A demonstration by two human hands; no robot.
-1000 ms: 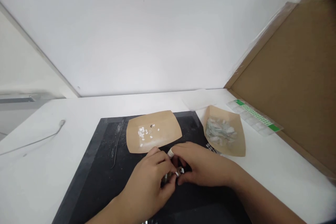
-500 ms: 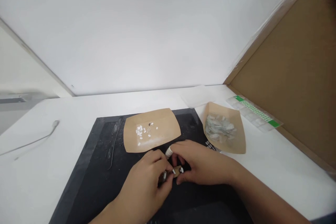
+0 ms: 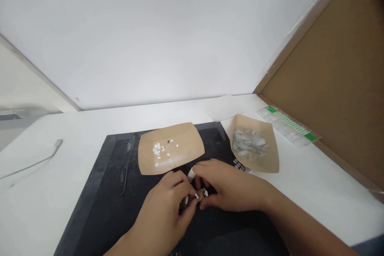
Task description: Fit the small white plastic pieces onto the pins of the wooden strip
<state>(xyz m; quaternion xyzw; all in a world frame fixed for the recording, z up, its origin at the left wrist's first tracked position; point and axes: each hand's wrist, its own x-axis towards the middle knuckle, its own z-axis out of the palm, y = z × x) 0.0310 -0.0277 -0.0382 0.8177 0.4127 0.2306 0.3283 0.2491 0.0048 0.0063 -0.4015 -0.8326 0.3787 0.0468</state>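
Black mat (image 3: 99,208) beneath; left hand (image 3: 168,206) pinching small brown piece (image 3: 201,195) at fingertips; right hand (image 3: 229,186) curled beside it, grip unclear.

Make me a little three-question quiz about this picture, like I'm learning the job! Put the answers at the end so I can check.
1. True or false: a small brown piece shows between the left hand and the right hand.

2. What lies mostly in the paper tray on the black mat?
A) green beads
B) small white pieces
C) coins

3. Fill in the blank: the other paper tray, which holds pale see-through pieces, is nearer the ____ hand.

Key: 1. True. 2. B. 3. Right.
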